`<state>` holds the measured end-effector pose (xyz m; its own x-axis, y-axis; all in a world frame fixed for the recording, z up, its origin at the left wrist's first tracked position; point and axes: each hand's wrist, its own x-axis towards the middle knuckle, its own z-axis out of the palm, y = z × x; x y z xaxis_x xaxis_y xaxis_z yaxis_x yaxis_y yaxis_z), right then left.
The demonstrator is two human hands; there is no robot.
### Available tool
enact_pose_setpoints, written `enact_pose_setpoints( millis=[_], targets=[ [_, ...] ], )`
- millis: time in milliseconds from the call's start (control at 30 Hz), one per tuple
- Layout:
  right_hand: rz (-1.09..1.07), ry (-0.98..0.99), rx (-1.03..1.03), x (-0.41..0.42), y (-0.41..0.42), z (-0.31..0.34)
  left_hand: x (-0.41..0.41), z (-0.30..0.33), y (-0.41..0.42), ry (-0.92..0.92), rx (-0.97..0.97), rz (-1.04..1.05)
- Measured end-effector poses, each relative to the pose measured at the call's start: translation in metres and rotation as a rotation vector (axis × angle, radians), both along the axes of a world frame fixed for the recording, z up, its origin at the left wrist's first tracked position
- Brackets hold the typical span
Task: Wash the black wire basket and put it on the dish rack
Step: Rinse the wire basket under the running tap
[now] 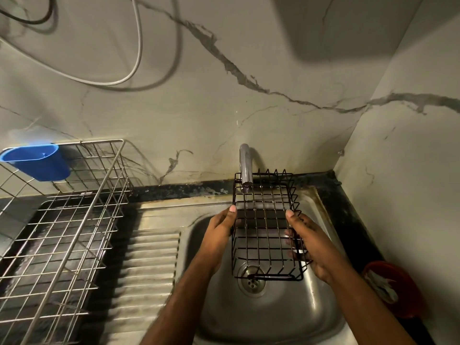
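Forearms: two of them come in from the near edge, bare, reaching out over the basin.
Left hand [220, 226]: clamped on the left side of the black wire basket [265, 227], thumb hooked over the upper wire, fingers behind the mesh.
Right hand [310, 241]: gripping the basket's right side, thumb on top, fingertips showing through the grid on the inside.
Basket position: one basket, held tilted above the sink [293, 317], its far end right under the tap [246, 168], its near end over the drain [252, 278].
Water: no stream can be made out from the spout.
Writing: no brand, label or lettering can be read anywhere.
Surface: a steel sink unit with one round bowl and a ribbed draining board [149, 265] to its left, set in a dark, worn table edge along the far wall.
Room: pale marble-look wall panels [273, 58] with grey veins, meeting in a corner at far right; dim light.
Dish rack [64, 235]: one, silver wire, on the left, with one blue plastic cup [37, 161] hooked on its far rim.
Cables: two loops hang on the wall far left, one white [135, 46] and one dark [37, 21].
Red bowl [394, 287]: one, near right on the table, with something pale inside.
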<state>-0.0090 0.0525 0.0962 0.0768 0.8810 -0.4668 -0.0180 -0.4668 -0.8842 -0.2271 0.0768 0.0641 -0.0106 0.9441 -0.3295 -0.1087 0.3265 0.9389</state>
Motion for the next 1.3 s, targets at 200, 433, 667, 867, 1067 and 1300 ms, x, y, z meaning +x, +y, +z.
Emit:
enact_pose_setpoints(
  millis=[200, 433, 667, 867, 1067, 1300],
  targets=[
    [-0.004, 0.009, -0.011, 0.002, 0.002, 0.001, 0.001, 0.006, -0.002, -0.014, -0.003, 0.005],
    [-0.044, 0.007, -0.022, 0.005, -0.001, -0.005, 0.004, 0.006, -0.003, 0.007, -0.006, -0.018],
    [-0.060, 0.040, -0.022, 0.007, -0.006, -0.006, 0.007, 0.006, -0.003, 0.014, -0.007, -0.024],
    [-0.012, -0.004, -0.002, 0.001, -0.004, -0.004, 0.001, 0.006, -0.009, 0.013, -0.025, 0.041],
    [0.036, -0.021, 0.048, -0.012, -0.004, 0.003, -0.008, 0.005, -0.013, 0.020, -0.040, 0.098],
    [0.062, -0.047, 0.060, -0.019, 0.002, 0.009, -0.017, 0.008, -0.012, 0.026, -0.034, 0.090]
  ],
)
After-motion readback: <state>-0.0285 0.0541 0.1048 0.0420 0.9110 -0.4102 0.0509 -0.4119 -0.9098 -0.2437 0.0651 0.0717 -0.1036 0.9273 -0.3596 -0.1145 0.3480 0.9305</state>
